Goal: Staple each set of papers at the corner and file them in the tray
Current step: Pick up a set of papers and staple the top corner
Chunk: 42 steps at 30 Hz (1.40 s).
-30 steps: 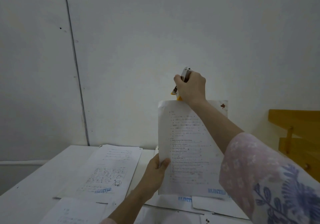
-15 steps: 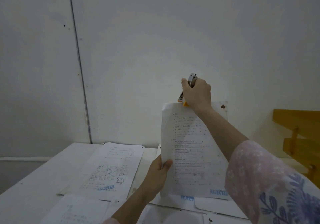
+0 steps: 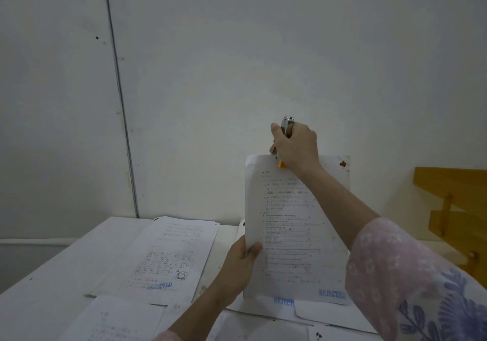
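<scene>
Loose printed sheets [image 3: 168, 256] lie spread on the white counter [image 3: 52, 274]. Above them the left hand [image 3: 241, 264] pinches the lower left edge of an upright set of papers [image 3: 290, 235]. The right hand [image 3: 296, 147] is wrapped round a stapler [image 3: 286, 124] clamped over the set's top edge, toward the left corner.

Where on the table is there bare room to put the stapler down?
The table is bare on its left, between its edge and the paper stack. A narrow strip lies between that stack and the held set. In front, loose sheets overlap: crowded.
</scene>
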Tool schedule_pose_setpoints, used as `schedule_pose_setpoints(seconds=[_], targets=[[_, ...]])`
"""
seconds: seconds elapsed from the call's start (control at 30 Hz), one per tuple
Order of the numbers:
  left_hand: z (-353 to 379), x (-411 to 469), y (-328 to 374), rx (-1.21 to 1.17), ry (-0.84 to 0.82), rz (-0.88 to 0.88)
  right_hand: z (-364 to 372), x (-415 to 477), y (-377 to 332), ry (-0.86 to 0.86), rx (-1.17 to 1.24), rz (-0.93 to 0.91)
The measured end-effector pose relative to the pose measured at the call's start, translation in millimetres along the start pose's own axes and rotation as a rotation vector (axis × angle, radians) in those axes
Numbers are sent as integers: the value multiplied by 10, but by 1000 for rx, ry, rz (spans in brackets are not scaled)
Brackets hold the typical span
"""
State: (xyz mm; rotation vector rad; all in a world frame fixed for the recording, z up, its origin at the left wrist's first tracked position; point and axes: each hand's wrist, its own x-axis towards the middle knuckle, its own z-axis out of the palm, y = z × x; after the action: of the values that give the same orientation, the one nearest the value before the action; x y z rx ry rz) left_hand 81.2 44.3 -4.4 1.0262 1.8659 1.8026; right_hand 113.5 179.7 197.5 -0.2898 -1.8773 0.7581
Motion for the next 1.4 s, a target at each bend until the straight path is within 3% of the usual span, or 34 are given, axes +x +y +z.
schedule_pose_setpoints(seconds=[0.4, 0.67, 1.4], targets=[[-2, 5, -12, 46, -2, 11, 229, -166, -252, -54, -157, -87], [26, 12, -24, 79, 55, -3, 380, -212, -282, 62, -70, -57], [45, -24, 8, 90, 72, 15, 419, -278, -323, 99, 149, -2]])
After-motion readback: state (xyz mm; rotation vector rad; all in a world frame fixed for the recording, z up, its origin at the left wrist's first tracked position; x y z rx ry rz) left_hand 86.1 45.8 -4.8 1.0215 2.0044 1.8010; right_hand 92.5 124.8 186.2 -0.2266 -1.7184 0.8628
